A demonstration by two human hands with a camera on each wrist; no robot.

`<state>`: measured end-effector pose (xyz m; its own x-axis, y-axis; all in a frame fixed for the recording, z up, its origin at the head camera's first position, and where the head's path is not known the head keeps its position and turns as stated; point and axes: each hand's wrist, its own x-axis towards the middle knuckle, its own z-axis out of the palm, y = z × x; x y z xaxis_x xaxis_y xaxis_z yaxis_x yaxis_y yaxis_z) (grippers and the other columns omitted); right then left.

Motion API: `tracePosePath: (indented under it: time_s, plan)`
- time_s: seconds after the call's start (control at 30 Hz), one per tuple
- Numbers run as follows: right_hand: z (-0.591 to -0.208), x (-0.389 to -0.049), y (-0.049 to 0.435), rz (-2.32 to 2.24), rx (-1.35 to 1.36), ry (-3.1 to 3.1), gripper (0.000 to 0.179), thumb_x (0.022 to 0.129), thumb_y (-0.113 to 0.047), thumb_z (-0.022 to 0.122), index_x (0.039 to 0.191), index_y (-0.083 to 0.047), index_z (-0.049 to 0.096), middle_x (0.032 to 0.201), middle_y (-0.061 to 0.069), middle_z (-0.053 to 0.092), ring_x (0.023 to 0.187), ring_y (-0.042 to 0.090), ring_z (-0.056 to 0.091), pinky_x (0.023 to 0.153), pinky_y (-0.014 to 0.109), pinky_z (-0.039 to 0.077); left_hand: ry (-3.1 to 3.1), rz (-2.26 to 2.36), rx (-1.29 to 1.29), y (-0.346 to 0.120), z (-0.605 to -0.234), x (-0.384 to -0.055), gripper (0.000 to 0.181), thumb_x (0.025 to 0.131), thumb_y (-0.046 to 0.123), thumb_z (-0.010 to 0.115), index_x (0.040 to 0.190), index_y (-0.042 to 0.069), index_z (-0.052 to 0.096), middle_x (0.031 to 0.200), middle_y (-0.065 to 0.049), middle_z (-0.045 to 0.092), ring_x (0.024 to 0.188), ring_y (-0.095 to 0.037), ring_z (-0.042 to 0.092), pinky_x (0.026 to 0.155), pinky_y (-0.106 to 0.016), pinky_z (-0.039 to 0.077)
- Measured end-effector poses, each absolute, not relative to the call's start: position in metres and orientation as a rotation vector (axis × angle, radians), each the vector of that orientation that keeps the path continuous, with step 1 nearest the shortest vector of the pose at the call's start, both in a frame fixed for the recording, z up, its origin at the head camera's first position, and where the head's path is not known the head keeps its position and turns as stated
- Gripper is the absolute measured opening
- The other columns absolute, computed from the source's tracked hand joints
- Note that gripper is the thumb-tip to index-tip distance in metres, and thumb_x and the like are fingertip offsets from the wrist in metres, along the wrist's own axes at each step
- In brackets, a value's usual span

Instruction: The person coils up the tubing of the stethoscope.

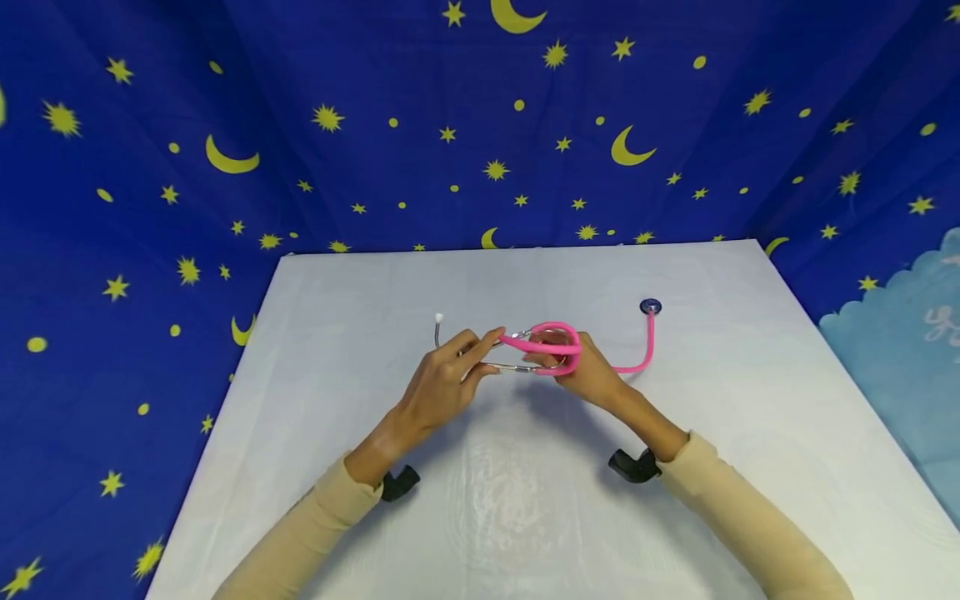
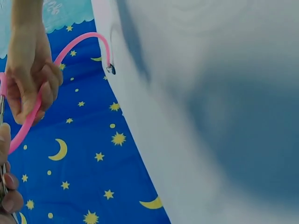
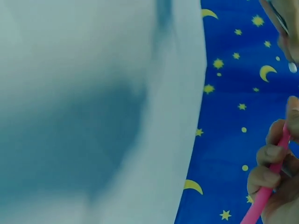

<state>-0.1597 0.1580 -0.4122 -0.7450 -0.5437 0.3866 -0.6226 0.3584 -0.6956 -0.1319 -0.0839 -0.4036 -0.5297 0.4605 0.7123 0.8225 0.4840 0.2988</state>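
A pink stethoscope [image 1: 555, 325] is held between both hands above the white table. My left hand [image 1: 442, 379] pinches its metal ear tubes between thumb and fingers, and a white ear tip [image 1: 438, 317] pokes out beyond the knuckles. Curled round the looped pink tubing is my right hand [image 1: 592, 371], partly hidden behind the loop. From there the tubing runs off to the right, bending up to the dark round chest piece [image 1: 651, 307]. In the right wrist view, pink tube [image 3: 264, 200] crosses the curled right fingers [image 3: 264, 177]. The left wrist view shows left fingertips [image 2: 11, 200] on the metal.
The white table [image 1: 510, 517] spreads beneath both arms. Behind it and on the left hangs a blue cloth [image 1: 420, 167] with yellow stars and moons. Light blue fabric [image 1: 915, 333] shows at the right. Black wrist mounts [image 1: 633, 467] stick out below the sleeves.
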Motion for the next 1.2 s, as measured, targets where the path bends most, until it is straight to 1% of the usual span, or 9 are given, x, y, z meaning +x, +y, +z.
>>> tracePosePath:
  time_s: [0.13,0.23,0.43,0.7,0.77,0.83,0.93,1.0,1.2]
  plan:
    - [-0.414,-0.143,0.159,0.999,1.099,-2.715,0.029,0.092,-0.005,0.065,0.120,-0.001,0.066,0.077,0.004,0.068,0.061,0.003,0.051,0.054,0.018,0.043,-2.195,-0.912,-0.962,-0.086,-0.404,-0.136,0.049,0.082,0.007,0.076,0.129,-0.001,0.062,0.085,-0.008,0.055,0.063,-0.013,0.050,0.051,-0.019,0.041]
    - [-0.413,-0.131,0.159,0.798,1.132,-2.765,0.025,0.095,-0.013,0.063,0.118,-0.004,0.067,0.069,-0.003,0.063,0.057,-0.001,0.047,0.052,0.018,0.043,-2.204,-0.924,-0.893,-0.089,-0.406,-0.140,0.048,0.080,0.006,0.077,0.126,-0.002,0.064,0.081,-0.006,0.051,0.062,-0.011,0.046,0.051,-0.020,0.039]
    - [-0.408,-0.112,0.165,0.600,1.138,-2.734,0.022,0.094,-0.013,0.065,0.113,-0.004,0.068,0.076,-0.005,0.065,0.055,0.001,0.043,0.051,0.017,0.039,-2.211,-0.870,-0.828,-0.092,-0.411,-0.144,0.043,0.081,0.007,0.076,0.121,-0.004,0.067,0.076,-0.004,0.046,0.060,-0.009,0.039,0.048,-0.020,0.035]
    - [-0.401,-0.093,0.181,0.422,1.146,-2.627,0.013,0.088,-0.009,0.069,0.100,-0.007,0.067,0.067,-0.008,0.054,0.049,0.001,0.035,0.046,0.014,0.030,-2.242,-0.873,-0.766,-0.095,-0.416,-0.147,0.041,0.080,0.006,0.077,0.118,-0.003,0.068,0.075,-0.003,0.044,0.060,-0.008,0.035,0.048,-0.020,0.033]
    - [-0.399,-0.088,0.184,0.396,1.152,-2.593,0.009,0.096,-0.015,0.061,0.099,-0.008,0.065,0.066,-0.008,0.051,0.049,0.000,0.033,0.045,0.014,0.028,-2.261,-0.879,-0.750,-0.095,-0.417,-0.147,0.042,0.079,0.006,0.078,0.119,-0.002,0.068,0.075,-0.003,0.044,0.060,-0.008,0.035,0.048,-0.021,0.034]
    - [-0.397,-0.085,0.187,0.383,1.164,-2.546,0.023,0.103,-0.023,0.048,0.098,-0.007,0.064,0.065,-0.008,0.049,0.049,0.001,0.032,0.045,0.014,0.028,-2.284,-0.886,-0.718,-0.096,-0.417,-0.147,0.041,0.080,0.007,0.077,0.119,-0.001,0.068,0.076,-0.003,0.045,0.061,-0.008,0.035,0.049,-0.022,0.035]
    - [-0.391,-0.080,0.190,0.364,1.179,-2.467,0.044,0.107,-0.031,0.029,0.100,-0.005,0.064,0.066,-0.007,0.050,0.050,0.001,0.035,0.047,0.015,0.031,-2.316,-0.926,-0.655,-0.097,-0.419,-0.148,0.040,0.079,0.006,0.078,0.118,0.000,0.069,0.075,-0.003,0.044,0.062,-0.009,0.035,0.051,-0.025,0.037]
    - [-0.387,-0.078,0.192,0.347,1.188,-2.424,0.048,0.107,-0.031,0.025,0.100,-0.004,0.064,0.066,-0.006,0.050,0.051,0.003,0.036,0.047,0.016,0.034,-2.338,-0.958,-0.623,-0.098,-0.420,-0.147,0.040,0.079,0.005,0.078,0.117,-0.001,0.069,0.074,-0.003,0.045,0.062,-0.009,0.036,0.053,-0.026,0.038]
    - [-0.377,-0.074,0.193,0.253,1.215,-2.343,0.044,0.108,-0.024,0.026,0.099,-0.003,0.064,0.066,-0.004,0.053,0.052,0.008,0.041,0.047,0.019,0.037,-2.428,-1.109,-0.588,-0.098,-0.421,-0.147,0.045,0.081,0.004,0.076,0.123,-0.008,0.064,0.071,-0.003,0.043,0.062,-0.010,0.037,0.052,-0.022,0.033]
